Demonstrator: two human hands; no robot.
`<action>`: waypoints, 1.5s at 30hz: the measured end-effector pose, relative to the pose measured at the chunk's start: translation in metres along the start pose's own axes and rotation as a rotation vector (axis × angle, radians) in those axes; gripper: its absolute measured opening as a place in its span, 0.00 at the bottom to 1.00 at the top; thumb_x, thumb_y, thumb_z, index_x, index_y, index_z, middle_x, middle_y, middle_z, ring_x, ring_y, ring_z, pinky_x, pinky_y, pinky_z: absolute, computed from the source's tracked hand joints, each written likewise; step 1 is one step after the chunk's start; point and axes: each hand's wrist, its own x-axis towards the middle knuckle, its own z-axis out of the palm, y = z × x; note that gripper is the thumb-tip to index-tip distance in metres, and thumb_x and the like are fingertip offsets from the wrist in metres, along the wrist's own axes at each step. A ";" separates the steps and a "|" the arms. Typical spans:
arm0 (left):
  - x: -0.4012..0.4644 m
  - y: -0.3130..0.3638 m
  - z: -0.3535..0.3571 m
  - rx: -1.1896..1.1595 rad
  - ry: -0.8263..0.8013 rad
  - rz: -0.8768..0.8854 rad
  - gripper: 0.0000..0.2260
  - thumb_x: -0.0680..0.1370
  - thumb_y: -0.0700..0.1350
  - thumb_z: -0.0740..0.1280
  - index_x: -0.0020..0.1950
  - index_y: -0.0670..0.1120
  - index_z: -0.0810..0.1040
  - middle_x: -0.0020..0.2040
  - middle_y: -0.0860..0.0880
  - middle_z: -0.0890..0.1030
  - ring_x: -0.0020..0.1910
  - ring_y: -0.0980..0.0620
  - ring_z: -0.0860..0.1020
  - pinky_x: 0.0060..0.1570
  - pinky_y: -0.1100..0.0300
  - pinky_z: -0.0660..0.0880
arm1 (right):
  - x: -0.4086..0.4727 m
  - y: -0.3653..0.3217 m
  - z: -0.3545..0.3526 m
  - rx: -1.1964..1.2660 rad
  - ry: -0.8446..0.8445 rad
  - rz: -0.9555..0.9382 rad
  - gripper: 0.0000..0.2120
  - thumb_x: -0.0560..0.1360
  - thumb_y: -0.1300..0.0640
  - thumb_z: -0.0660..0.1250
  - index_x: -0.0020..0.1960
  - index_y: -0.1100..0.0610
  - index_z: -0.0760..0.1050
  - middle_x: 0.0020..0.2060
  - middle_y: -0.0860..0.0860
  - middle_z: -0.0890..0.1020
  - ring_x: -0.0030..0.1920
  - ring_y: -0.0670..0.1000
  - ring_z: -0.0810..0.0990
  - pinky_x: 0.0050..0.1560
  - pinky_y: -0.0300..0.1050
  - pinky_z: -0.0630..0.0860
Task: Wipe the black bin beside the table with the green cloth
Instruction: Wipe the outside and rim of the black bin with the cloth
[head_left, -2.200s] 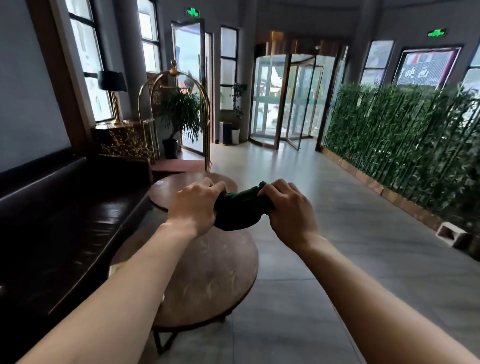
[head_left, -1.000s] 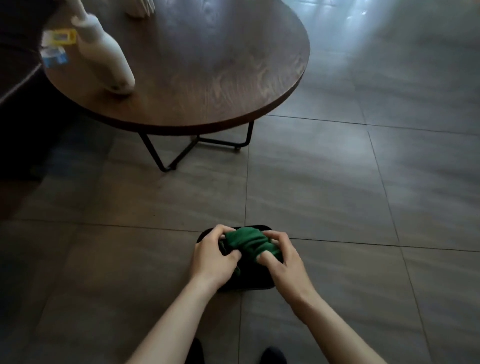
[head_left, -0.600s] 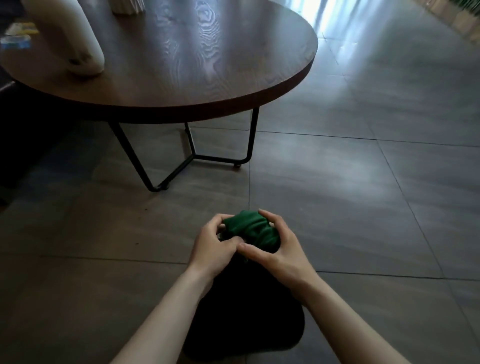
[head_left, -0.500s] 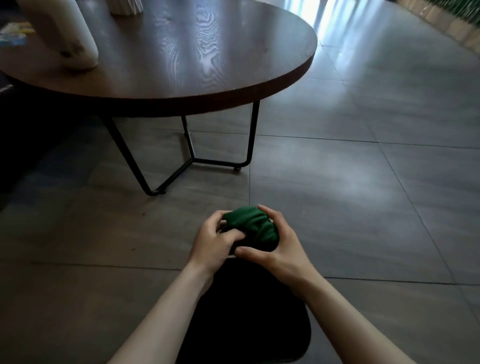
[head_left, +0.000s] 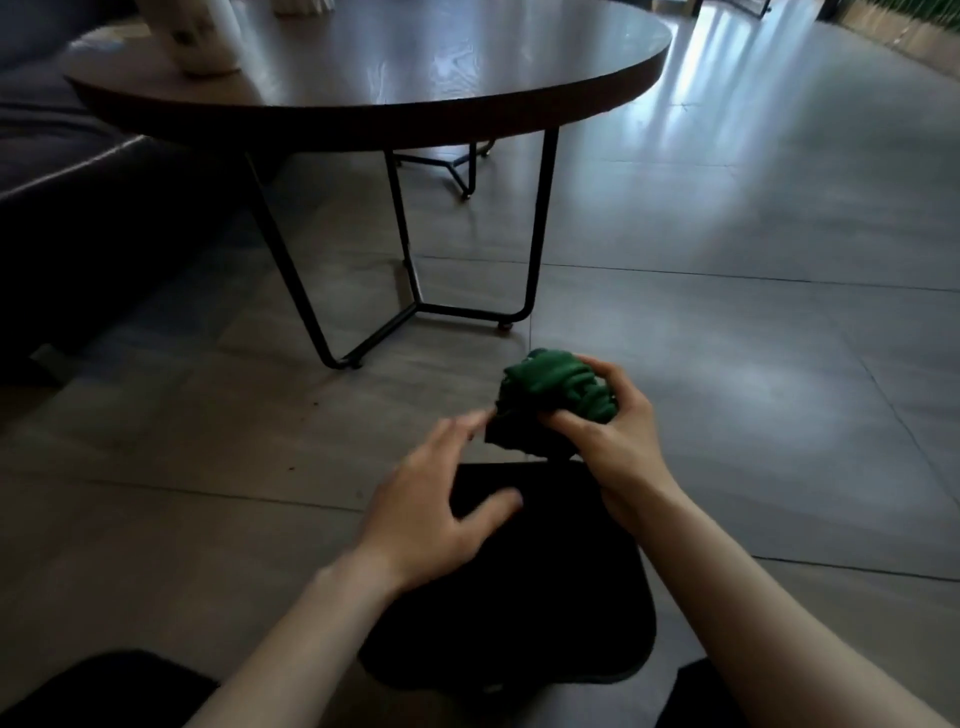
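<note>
The black bin (head_left: 545, 597) stands on the floor (head_left: 727, 338) right below me, just in front of the round table (head_left: 415, 78), with my forearms reaching over it. My right hand (head_left: 613, 441) grips the bunched green cloth (head_left: 556, 387) above the bin's far edge, fingers and thumb curled round it, while my left hand (head_left: 441, 499) is off the cloth, fingers spread and relaxed over the bin's left rim, blurred, so I cannot tell if they touch it. A white bottle (head_left: 200, 36) sits on the table's far left, and a dark sofa (head_left: 62, 171) lies beyond that.
</note>
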 end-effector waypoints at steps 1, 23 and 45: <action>-0.019 -0.004 0.005 0.137 -0.034 0.048 0.35 0.72 0.67 0.69 0.78 0.63 0.62 0.75 0.61 0.70 0.74 0.60 0.69 0.74 0.55 0.67 | -0.001 0.000 -0.002 0.014 0.007 0.001 0.26 0.67 0.71 0.79 0.55 0.45 0.81 0.44 0.46 0.87 0.48 0.49 0.87 0.47 0.48 0.87; 0.003 -0.060 0.017 0.526 0.055 0.199 0.29 0.75 0.47 0.75 0.75 0.55 0.73 0.70 0.51 0.78 0.71 0.47 0.76 0.77 0.45 0.62 | -0.054 -0.046 -0.072 0.018 0.066 -0.090 0.27 0.63 0.56 0.79 0.61 0.46 0.81 0.50 0.51 0.86 0.48 0.57 0.87 0.43 0.54 0.86; 0.104 -0.112 0.012 0.272 -0.008 0.284 0.30 0.75 0.44 0.73 0.75 0.60 0.68 0.71 0.55 0.75 0.76 0.52 0.64 0.80 0.45 0.45 | -0.107 0.221 0.051 -1.447 -0.529 -0.994 0.21 0.83 0.47 0.63 0.76 0.41 0.69 0.82 0.58 0.61 0.81 0.64 0.58 0.80 0.72 0.48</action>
